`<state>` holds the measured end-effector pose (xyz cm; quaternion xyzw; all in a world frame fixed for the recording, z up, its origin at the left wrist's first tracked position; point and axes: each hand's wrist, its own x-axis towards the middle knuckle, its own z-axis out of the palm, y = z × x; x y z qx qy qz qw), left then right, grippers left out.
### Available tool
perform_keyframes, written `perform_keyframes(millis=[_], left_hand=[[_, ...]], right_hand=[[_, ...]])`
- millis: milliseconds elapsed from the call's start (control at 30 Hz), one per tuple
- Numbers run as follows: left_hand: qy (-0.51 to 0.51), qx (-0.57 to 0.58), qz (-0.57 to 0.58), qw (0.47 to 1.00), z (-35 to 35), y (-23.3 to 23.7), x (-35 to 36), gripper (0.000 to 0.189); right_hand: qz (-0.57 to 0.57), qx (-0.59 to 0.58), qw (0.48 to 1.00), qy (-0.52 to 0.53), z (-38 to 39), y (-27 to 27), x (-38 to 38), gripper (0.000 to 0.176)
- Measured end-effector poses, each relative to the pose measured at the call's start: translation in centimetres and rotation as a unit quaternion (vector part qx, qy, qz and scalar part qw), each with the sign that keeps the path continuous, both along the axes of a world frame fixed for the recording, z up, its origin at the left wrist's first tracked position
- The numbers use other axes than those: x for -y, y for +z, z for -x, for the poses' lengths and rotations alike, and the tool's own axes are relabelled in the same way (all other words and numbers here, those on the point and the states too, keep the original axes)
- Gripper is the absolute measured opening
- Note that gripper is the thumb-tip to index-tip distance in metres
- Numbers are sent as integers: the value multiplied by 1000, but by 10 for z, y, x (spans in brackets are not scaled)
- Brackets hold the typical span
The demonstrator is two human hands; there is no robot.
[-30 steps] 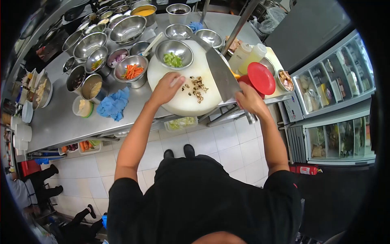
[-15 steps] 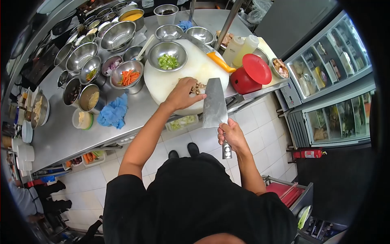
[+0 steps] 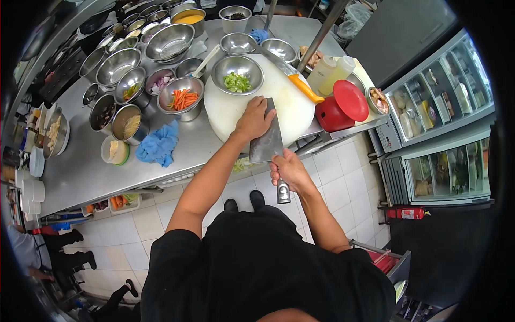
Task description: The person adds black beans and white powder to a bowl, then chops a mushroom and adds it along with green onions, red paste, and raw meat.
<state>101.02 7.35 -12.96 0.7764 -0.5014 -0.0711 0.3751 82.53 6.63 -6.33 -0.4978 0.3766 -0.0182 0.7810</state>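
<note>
My right hand is closed around the metal handle of a cleaver, whose wide blade points away from me over the near edge of a round white cutting board. My left hand is cupped against the blade's left side near its far end, fingers curled down and thumb over the blade. What lies beneath those fingers is hidden; the small brown chopped pieces no longer show. On the board, beyond my left hand, stands a steel bowl of chopped green vegetable. A knife with an orange handle lies along the board's right side.
A bowl of carrot sticks, a blue cloth and several steel bowls fill the left of the counter. To the right are a red lidded container and squeeze bottles. A glass-door fridge stands farther right. Another person's legs show lower left.
The cleaver has moved left and now meets my left hand, its blade partly under the thumb. The brown pieces seen beside my left fingers are covered. The whole view has shifted slightly.
</note>
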Motion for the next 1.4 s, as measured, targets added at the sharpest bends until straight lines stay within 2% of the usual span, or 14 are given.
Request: perform_keyframes(millis=[167, 233, 400, 533, 600, 700, 867, 933, 967, 1067, 1133, 1167, 1233, 1400], left_hand=[[14, -26, 77, 997, -1, -4, -3, 37], [0, -65, 144, 987, 9, 10, -10, 29], [22, 18, 218, 975, -15, 55, 12, 27], [55, 41, 176, 982, -79, 62, 36, 27], [65, -10, 16, 998, -105, 58, 40, 29], [67, -88, 53, 992, -132, 50, 49, 29], [95, -126, 44, 987, -140, 55, 45, 40], [-23, -141, 139, 980, -141, 45, 44, 54], [-22, -139, 138, 980, -142, 40, 43, 54], [-1, -135, 85, 987, -128, 63, 33, 52], [36, -40, -5, 999, -129, 66, 28, 42], [37, -38, -7, 999, -132, 61, 28, 42], [-23, -81, 122, 989, -137, 49, 28, 32], [75, -50, 91, 992, -133, 62, 23, 25]], right_hand=[[26, 44, 998, 32, 9, -4, -5, 13], [11, 55, 998, 14, 18, 10, -13, 3], [53, 85, 994, 53, 13, 45, 9, 5], [31, 80, 995, 53, 5, 63, 37, 10], [55, 76, 994, 49, 10, 64, 44, 10], [80, 59, 994, 40, 21, 57, 59, 9], [98, 56, 993, 32, 27, 49, 81, 8], [114, 52, 992, 33, 26, 44, 87, 8], [131, 50, 990, 27, 25, 42, 91, 6], [160, 43, 986, 25, 20, 38, 104, 7], [170, 36, 984, 27, 17, 36, 111, 7], [186, 33, 981, 37, 16, 35, 115, 7], [203, 31, 978, 47, 11, 37, 120, 6], [219, 18, 974, 53, 6, 40, 125, 5]])
